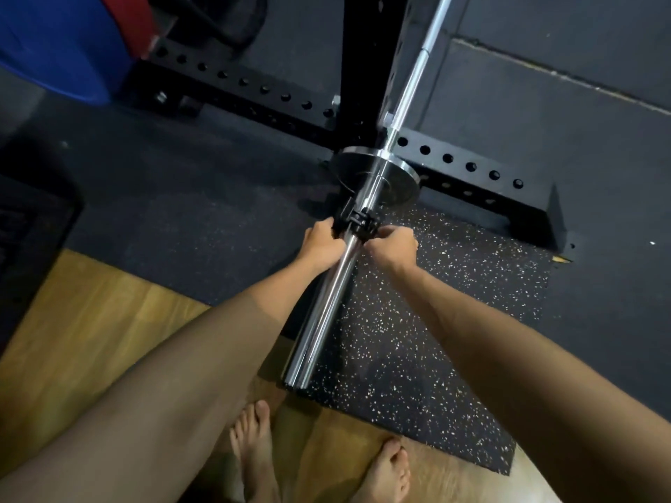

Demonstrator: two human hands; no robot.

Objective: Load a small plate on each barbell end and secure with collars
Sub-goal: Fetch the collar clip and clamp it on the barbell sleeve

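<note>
Straddling the sleeve, both hands meet on the collar, which sits around the chrome tube partway along its length. The plate lies farther up the bar, on the far side of the collar, with a short stretch of bare sleeve showing between them. That gap is the relation the next move turns on: the collar has to travel away from the person, along the sleeve's long axis, which runs from the near open end up and slightly right toward the rack.

The left hand closes its grip on the collar's left side, fingers curled around the black body. The right hand is fisted on the right side, apparently pinching the clamp lever, though whether the lever is up or locked down cannot be told. Both hands are about equally near; neither is free.

Both forearms reach forward and down, nearly straight, converging on the sleeve from either side, wrists level with the tube. The person's bare feet stand at the near end on the wooden floor, just short of the speckled mat.

Judging by the gap, the collar is probably not yet seated against the plate.
</note>
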